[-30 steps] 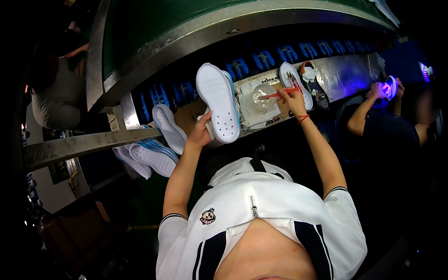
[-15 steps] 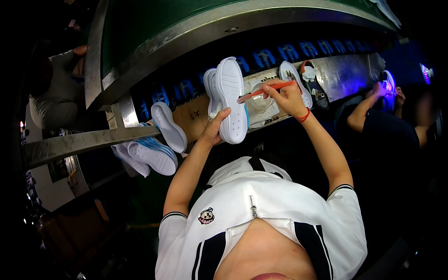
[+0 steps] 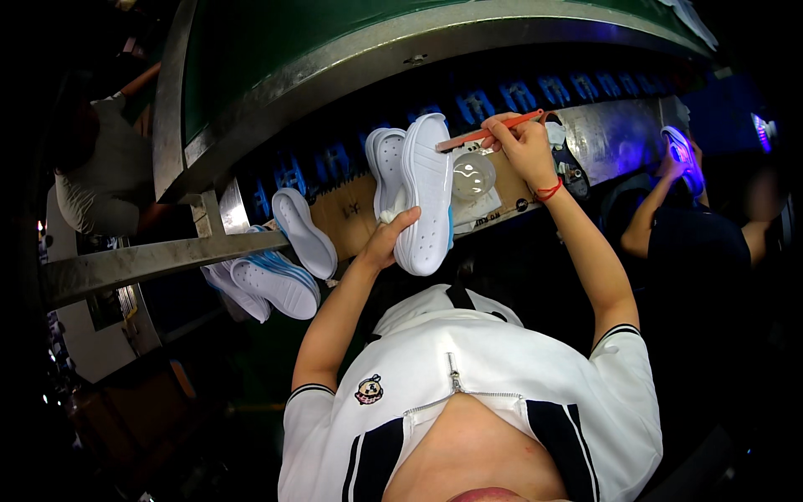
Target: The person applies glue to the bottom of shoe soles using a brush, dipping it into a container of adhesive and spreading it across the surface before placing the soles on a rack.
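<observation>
My left hand [image 3: 391,239] grips a white shoe sole [image 3: 426,201] by its side edge and tilts its inner face up. Something white, perhaps cloth, shows at that hand's fingers. A brush with an orange-red handle [image 3: 512,122] is pinched in my right hand [image 3: 525,151]; its tip meets the sole's right edge near the far end. Behind the held sole, another white sole [image 3: 388,159] stands partly hidden. Just right of it, a clear round bowl [image 3: 473,176] rests on a white sheet on the bench.
A single sole [image 3: 304,233] leans at the left, beside several stacked white-and-blue soles [image 3: 274,283]. A metal rail [image 3: 159,261] crosses there. Along the bench's back runs a row of blue items [image 3: 476,105]. At right, a co-worker [image 3: 703,209] holds a purple-lit sole [image 3: 682,159].
The held sole has come slightly nearer and turned a little. My right hand has moved up with the brush, from the sole's middle edge toward its far end.
</observation>
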The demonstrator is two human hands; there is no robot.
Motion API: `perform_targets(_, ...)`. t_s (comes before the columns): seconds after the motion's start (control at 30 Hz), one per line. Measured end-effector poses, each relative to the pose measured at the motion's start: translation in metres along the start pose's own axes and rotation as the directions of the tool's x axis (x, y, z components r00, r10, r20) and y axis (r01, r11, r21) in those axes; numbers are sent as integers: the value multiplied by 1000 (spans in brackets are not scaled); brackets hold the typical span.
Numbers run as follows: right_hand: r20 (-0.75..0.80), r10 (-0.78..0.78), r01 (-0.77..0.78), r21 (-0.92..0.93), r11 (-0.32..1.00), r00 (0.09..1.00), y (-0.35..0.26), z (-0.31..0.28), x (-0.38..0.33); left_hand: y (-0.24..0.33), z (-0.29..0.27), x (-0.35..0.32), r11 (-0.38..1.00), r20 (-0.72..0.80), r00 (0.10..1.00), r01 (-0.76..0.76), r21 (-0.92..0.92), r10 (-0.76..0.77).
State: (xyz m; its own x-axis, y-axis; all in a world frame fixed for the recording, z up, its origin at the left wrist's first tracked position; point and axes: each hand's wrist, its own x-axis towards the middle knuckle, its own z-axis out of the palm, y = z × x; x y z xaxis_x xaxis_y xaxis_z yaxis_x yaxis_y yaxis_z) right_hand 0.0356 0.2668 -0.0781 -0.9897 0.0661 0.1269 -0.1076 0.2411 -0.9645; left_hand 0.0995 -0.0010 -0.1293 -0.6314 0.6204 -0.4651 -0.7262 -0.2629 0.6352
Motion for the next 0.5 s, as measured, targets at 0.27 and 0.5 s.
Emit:
perform_targets(0.27,209,-251,303,-277,912,945,-38,-24,34,20,3,-17,942,304,940,234,-239,-157)
perform_targets(0.5,551,-376,452,-2,892,745,-67,-1,42,33,11,-24,827,496,844,419,-375,-204)
